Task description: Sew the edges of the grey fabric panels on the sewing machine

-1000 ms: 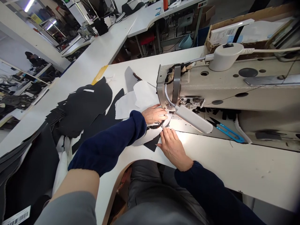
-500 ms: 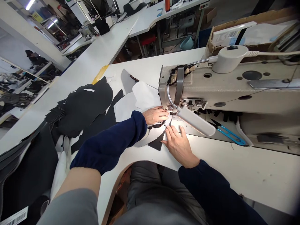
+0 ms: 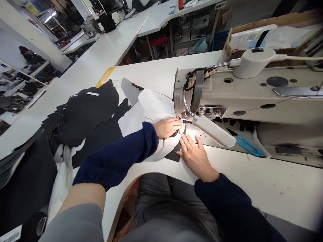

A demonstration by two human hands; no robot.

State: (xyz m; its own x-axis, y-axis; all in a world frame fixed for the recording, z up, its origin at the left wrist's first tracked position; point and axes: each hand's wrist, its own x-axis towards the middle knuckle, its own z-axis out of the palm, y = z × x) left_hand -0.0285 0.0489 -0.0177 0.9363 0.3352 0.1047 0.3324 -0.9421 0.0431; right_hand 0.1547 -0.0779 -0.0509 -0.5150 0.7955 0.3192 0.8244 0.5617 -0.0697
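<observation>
My left hand (image 3: 167, 128) lies with its fingers stretched flat over light-coloured fabric, just in front of the needle area of a sewing machine (image 3: 249, 89). A curved pale fabric piece (image 3: 165, 148) shows below that hand, lying over a black fabric piece (image 3: 174, 154). My right hand (image 3: 196, 155) rests palm down, fingers spread, its fingertips pressing the fabric's edge close to the presser foot. More white fabric (image 3: 156, 104) spreads behind my left hand. The needle tip itself cannot be made out.
Stacked black fabric pieces (image 3: 93, 111) cover the table on the left. A slim lamp head (image 3: 215, 131) hangs right of the needle area. Blue thread snips (image 3: 248, 145) lie under the machine arm. A cardboard box (image 3: 228, 48) stands behind it. A person (image 3: 29, 55) sits far left.
The view has shifted slightly. Both hands stay on the fabric near the needle, and the white pieces behind my left hand have shifted and turned a little.
</observation>
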